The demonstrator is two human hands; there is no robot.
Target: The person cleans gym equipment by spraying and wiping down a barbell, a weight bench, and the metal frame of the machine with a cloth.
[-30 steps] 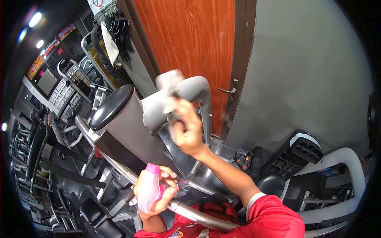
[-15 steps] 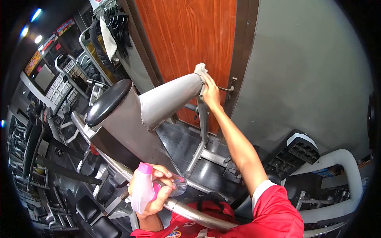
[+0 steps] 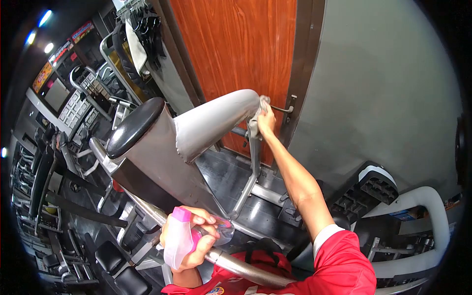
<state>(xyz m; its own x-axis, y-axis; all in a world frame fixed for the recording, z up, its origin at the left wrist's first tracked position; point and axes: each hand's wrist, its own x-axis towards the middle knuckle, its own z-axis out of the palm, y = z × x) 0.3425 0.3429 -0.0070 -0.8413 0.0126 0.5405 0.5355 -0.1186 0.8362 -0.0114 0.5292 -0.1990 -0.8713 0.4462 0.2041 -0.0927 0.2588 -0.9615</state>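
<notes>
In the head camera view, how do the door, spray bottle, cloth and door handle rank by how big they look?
1. Door, by far
2. Spray bottle, helped by nearness to the camera
3. Cloth and door handle, too alike to rank

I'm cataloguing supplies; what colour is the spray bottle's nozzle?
The nozzle is bright pink, shown best in the head view.

"Where's the light?"
"Ceiling lamps [image 3: 45, 18] flare at ten o'clock, and the floor [image 3: 255, 210] shines toward six."
"Sharpness?"
"Door [image 3: 236, 44] crisp at twelve; fisheye bends the outer parts, black fills the corners, and nine o'clock looks dim."
</notes>
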